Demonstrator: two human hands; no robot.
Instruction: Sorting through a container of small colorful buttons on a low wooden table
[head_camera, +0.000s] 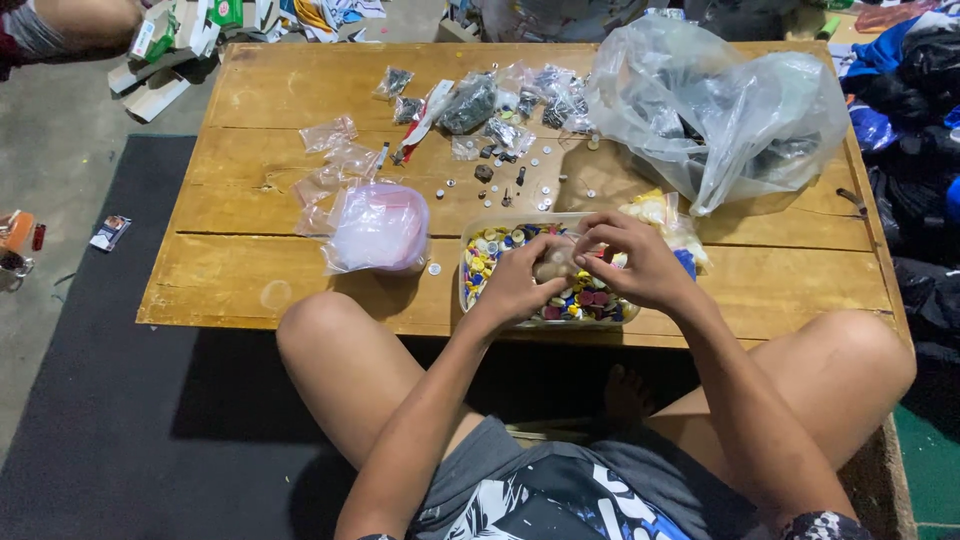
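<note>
Tub (465, 290) of coloured buttons on counter (250, 270); left hand (520, 285) and right hand (635, 262) over it, fingers pinching a small brown piece (553, 268). Pink bag (378, 228) beside.

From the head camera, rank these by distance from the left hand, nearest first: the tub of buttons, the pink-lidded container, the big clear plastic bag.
1. Tub of buttons: directly under the left hand, at the table's near edge.
2. Pink-lidded container: just to the hand's left, wrapped in a clear bag.
3. Big clear plastic bag: far right corner of the table, beyond the right hand.
</note>
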